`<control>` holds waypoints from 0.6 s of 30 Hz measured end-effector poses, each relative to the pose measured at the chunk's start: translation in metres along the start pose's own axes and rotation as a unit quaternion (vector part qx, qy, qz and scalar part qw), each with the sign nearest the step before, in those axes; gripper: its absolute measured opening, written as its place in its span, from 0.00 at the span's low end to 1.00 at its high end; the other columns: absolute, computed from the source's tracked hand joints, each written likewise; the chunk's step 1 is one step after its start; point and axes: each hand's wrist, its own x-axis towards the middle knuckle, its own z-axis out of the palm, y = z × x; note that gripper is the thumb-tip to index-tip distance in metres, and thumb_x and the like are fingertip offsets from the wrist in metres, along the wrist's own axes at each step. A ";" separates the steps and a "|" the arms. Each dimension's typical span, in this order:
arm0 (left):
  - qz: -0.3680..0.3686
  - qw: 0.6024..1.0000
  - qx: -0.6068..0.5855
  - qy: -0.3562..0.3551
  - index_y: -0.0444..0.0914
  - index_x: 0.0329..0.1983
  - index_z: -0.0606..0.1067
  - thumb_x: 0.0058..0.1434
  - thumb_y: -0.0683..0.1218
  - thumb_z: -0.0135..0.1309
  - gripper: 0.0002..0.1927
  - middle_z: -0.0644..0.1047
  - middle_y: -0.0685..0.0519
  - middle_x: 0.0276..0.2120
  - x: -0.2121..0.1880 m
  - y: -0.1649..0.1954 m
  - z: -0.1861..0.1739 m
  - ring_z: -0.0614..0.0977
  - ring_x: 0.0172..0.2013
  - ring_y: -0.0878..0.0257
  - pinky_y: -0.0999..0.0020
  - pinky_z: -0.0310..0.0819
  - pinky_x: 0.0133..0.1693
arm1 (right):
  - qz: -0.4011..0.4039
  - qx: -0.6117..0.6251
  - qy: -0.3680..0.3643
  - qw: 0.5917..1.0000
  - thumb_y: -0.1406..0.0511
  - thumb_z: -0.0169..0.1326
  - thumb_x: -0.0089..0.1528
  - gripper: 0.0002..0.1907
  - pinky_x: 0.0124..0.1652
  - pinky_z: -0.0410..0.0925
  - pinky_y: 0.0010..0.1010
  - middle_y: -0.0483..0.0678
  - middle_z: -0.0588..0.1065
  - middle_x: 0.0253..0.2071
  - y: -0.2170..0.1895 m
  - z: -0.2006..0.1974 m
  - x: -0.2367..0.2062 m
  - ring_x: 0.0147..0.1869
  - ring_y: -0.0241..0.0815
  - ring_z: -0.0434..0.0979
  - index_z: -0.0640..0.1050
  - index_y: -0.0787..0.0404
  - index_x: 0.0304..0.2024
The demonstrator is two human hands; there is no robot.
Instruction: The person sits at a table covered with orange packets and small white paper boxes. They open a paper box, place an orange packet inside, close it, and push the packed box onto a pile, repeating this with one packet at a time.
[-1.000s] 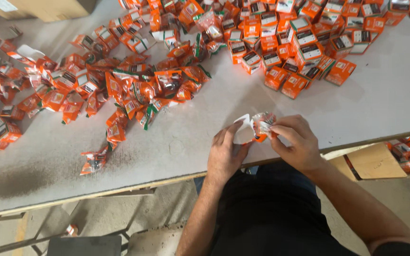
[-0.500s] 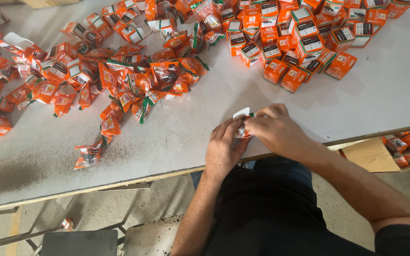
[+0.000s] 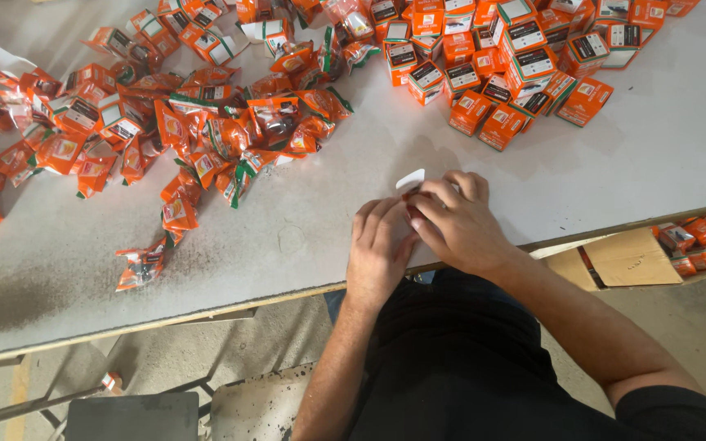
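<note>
My left hand [image 3: 379,245] and my right hand [image 3: 453,219] meet at the near edge of the grey table [image 3: 304,237]. Between them they grip a small orange box [image 3: 412,184]. Only its white flap and a sliver of orange show above my fingers; the rest is hidden under my right hand. A heap of orange plastic pouches [image 3: 230,135] lies to the upper left. Closed orange boxes [image 3: 492,73] stand packed together at the far side.
Flattened and half-open orange cartons [image 3: 51,106] are strewn over the table's left part. One pouch [image 3: 142,266] lies alone near the front edge. A cardboard carton with more pouches [image 3: 680,245] sits below the table on the right. A stool [image 3: 132,416] stands lower left.
My right hand has closed over the small box, which showed its orange and white sides before. Both hands now press it together at the same spot by the table edge.
</note>
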 end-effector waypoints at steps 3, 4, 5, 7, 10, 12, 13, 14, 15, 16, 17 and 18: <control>0.041 0.997 0.069 -0.017 0.36 0.60 0.73 0.54 0.40 0.67 0.29 0.74 0.49 0.60 0.005 0.005 -0.003 0.73 0.62 0.45 0.53 0.70 0.61 | 0.029 0.108 0.008 0.994 0.62 0.58 0.64 0.16 0.60 0.59 0.48 0.55 0.67 0.58 0.004 0.008 -0.004 0.63 0.56 0.61 0.78 0.60 0.53; 0.042 0.995 0.080 -0.029 0.35 0.59 0.74 0.53 0.40 0.66 0.29 0.74 0.49 0.60 0.007 0.006 -0.003 0.73 0.62 0.45 0.52 0.70 0.60 | 0.039 0.149 0.015 0.988 0.63 0.58 0.64 0.16 0.60 0.61 0.47 0.58 0.66 0.58 0.007 0.008 -0.007 0.62 0.56 0.60 0.77 0.60 0.53; 0.042 0.994 0.090 -0.043 0.35 0.58 0.74 0.52 0.40 0.65 0.29 0.74 0.48 0.60 0.008 0.007 -0.002 0.73 0.62 0.45 0.51 0.69 0.60 | 0.068 0.177 0.045 0.981 0.63 0.59 0.65 0.17 0.60 0.63 0.45 0.56 0.67 0.58 0.008 0.007 -0.011 0.64 0.55 0.63 0.76 0.61 0.55; 0.041 0.994 0.087 -0.056 0.34 0.57 0.75 0.55 0.40 0.65 0.26 0.74 0.48 0.59 0.010 0.008 0.000 0.74 0.61 0.47 0.51 0.70 0.60 | 0.118 0.228 0.111 0.960 0.62 0.60 0.67 0.20 0.61 0.67 0.41 0.51 0.69 0.59 0.011 0.005 -0.016 0.67 0.53 0.67 0.74 0.63 0.58; 0.033 0.996 0.068 -0.051 0.34 0.57 0.74 0.58 0.38 0.63 0.23 0.74 0.48 0.60 0.008 0.006 0.004 0.77 0.60 0.48 0.55 0.74 0.60 | 0.159 0.198 0.074 0.964 0.64 0.58 0.67 0.21 0.65 0.65 0.44 0.55 0.68 0.64 0.015 -0.003 -0.022 0.70 0.56 0.69 0.75 0.62 0.62; 0.027 0.998 0.048 -0.039 0.34 0.57 0.74 0.58 0.37 0.62 0.22 0.74 0.47 0.60 0.005 0.003 0.005 0.79 0.58 0.48 0.56 0.77 0.59 | 0.100 0.172 0.036 0.979 0.63 0.59 0.64 0.21 0.61 0.66 0.44 0.57 0.67 0.66 0.013 -0.004 -0.020 0.69 0.59 0.67 0.76 0.59 0.60; 0.020 0.999 0.037 -0.031 0.35 0.57 0.74 0.58 0.37 0.62 0.22 0.74 0.48 0.59 0.003 0.002 0.006 0.80 0.57 0.48 0.57 0.79 0.57 | 0.070 0.158 0.017 0.985 0.63 0.60 0.63 0.21 0.59 0.66 0.43 0.58 0.66 0.67 0.012 -0.004 -0.019 0.69 0.60 0.66 0.76 0.57 0.59; 0.010 0.999 0.026 -0.024 0.35 0.56 0.74 0.58 0.37 0.62 0.21 0.74 0.48 0.59 0.000 0.002 0.006 0.81 0.56 0.48 0.57 0.80 0.56 | 0.065 0.143 0.009 0.988 0.63 0.60 0.63 0.22 0.59 0.66 0.44 0.60 0.65 0.67 0.010 -0.004 -0.017 0.69 0.61 0.65 0.75 0.58 0.60; -0.016 0.999 0.019 -0.041 0.36 0.54 0.75 0.58 0.38 0.62 0.20 0.75 0.48 0.58 -0.002 0.002 0.006 0.82 0.54 0.49 0.58 0.81 0.53 | 0.061 0.130 0.002 0.990 0.62 0.60 0.63 0.23 0.59 0.66 0.45 0.61 0.64 0.68 0.007 -0.003 -0.017 0.69 0.62 0.65 0.74 0.58 0.60; -0.040 0.998 0.012 -0.056 0.37 0.53 0.75 0.59 0.38 0.63 0.18 0.75 0.48 0.58 -0.003 0.001 0.007 0.82 0.52 0.50 0.59 0.82 0.50 | 0.055 0.114 -0.004 0.992 0.62 0.60 0.63 0.24 0.60 0.66 0.45 0.62 0.63 0.68 0.005 -0.003 -0.016 0.69 0.62 0.65 0.73 0.58 0.61; -0.065 0.995 0.005 -0.071 0.37 0.51 0.76 0.59 0.39 0.63 0.17 0.75 0.48 0.58 -0.004 0.001 0.008 0.83 0.50 0.51 0.59 0.82 0.47 | 0.041 0.089 -0.002 0.995 0.62 0.60 0.63 0.25 0.61 0.65 0.47 0.61 0.63 0.68 0.003 -0.003 -0.015 0.69 0.62 0.65 0.73 0.58 0.62; -0.069 0.995 0.011 -0.075 0.38 0.51 0.76 0.58 0.39 0.64 0.17 0.75 0.48 0.58 -0.005 0.001 0.008 0.83 0.50 0.51 0.60 0.83 0.47 | 0.027 0.065 -0.001 0.997 0.61 0.59 0.62 0.26 0.62 0.64 0.48 0.61 0.63 0.68 0.000 -0.003 -0.015 0.69 0.61 0.65 0.73 0.57 0.63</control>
